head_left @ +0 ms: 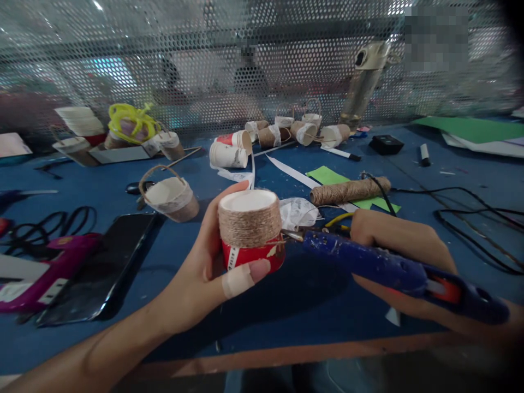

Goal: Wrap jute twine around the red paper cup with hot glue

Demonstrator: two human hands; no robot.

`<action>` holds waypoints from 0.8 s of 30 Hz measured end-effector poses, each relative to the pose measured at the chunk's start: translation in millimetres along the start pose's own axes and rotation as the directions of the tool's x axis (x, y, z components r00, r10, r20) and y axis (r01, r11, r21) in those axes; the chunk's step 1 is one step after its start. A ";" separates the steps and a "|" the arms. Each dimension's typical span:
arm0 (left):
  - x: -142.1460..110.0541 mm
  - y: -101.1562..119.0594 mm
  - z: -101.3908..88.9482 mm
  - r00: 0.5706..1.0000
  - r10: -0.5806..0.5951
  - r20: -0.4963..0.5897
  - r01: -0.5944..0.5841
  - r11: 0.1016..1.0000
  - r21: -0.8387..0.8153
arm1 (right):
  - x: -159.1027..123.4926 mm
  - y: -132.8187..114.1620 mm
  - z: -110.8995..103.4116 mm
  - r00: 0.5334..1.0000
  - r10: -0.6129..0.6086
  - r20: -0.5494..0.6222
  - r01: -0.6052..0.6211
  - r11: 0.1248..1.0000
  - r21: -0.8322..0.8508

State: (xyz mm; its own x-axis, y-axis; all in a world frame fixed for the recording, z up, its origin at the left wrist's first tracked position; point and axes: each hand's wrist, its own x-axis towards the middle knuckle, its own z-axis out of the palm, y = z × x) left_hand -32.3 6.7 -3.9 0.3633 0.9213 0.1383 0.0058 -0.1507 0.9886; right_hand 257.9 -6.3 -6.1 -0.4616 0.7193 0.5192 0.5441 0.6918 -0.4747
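My left hand (204, 273), its thumb taped, is wrapped round a red paper cup (251, 232) and holds it upright above the blue table. Twine (250, 225) winds round the cup's upper half, while red paper shows below. In my right hand (405, 240) is a blue hot glue gun (368, 259), its metal nozzle (292, 235) pointing left at the cup's right side, by the twine's lower edge. Whether the tip touches the cup I cannot tell. Behind the gun lie a roll of twine (350, 191) and some white lace (298, 212).
A small lace-trimmed basket (172, 199) stands left of the cup. A phone (102, 267) and a magenta glue gun (69, 262) lie at the left. More wrapped cups (305, 132) lie near the perforated metal screen (196, 71). Black cable (462, 202) loops at the right.
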 end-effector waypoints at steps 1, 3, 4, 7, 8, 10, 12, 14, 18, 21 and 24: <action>-0.3 -0.1 0.2 1.000 -0.002 -0.002 0.002 1.000 0.001 | 0.3 0.6 1.1 1.000 -0.003 -0.015 0.003 1.000 0.001; -1.3 -0.4 1.2 1.000 -0.009 -0.002 0.009 1.000 0.009 | 0.6 0.7 3.4 0.999 -0.018 -0.034 0.019 1.000 0.020; -1.8 -0.7 1.9 1.000 -0.014 -0.005 0.014 1.000 0.015 | 0.5 0.2 4.5 0.999 -0.026 -0.039 0.028 0.999 0.034; -2.6 -1.2 3.8 0.999 -0.041 -0.022 0.041 0.999 0.024 | -0.8 -2.1 6.2 0.999 -0.035 -0.021 0.036 0.998 0.051; -2.5 -1.2 3.9 0.998 -0.049 -0.026 0.049 0.998 0.027 | -1.3 -2.8 6.2 0.999 -0.034 -0.013 0.034 0.998 0.049; -2.0 -1.0 3.2 0.998 -0.056 -0.028 0.057 0.997 0.042 | -2.1 -4.0 5.5 1.000 -0.030 -0.007 0.030 0.999 0.041; -1.3 -0.3 1.7 0.999 -0.046 -0.025 0.048 0.997 0.056 | -2.0 -4.9 4.6 1.000 -0.015 -0.017 0.016 0.999 0.035; -0.6 0.6 0.5 0.999 -0.038 -0.025 0.039 0.999 0.036 | -1.3 -5.5 4.1 0.999 0.000 -0.036 0.002 0.999 0.038; 0.3 1.5 -0.3 0.999 -0.048 -0.023 0.047 0.999 -0.023 | 1.0 -5.0 4.3 0.998 0.012 -0.066 -0.011 1.000 0.020; 0.4 0.4 -1.6 0.998 -0.066 0.001 0.066 0.996 -0.052 | 2.0 -3.7 4.9 0.999 -0.009 -0.053 0.008 1.000 -0.006; 0.2 -0.3 -1.3 0.996 -0.087 0.019 0.088 0.995 -0.042 | 1.3 -3.6 6.2 0.999 -0.011 -0.048 0.012 1.000 0.019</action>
State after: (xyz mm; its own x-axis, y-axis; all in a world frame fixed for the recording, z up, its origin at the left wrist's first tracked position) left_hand -33.4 7.4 -4.1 0.3788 0.9241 0.0506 -0.0018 -0.0539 0.9985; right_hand 251.0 -7.5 -8.1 -0.4336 0.7076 0.5579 0.5250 0.7016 -0.4818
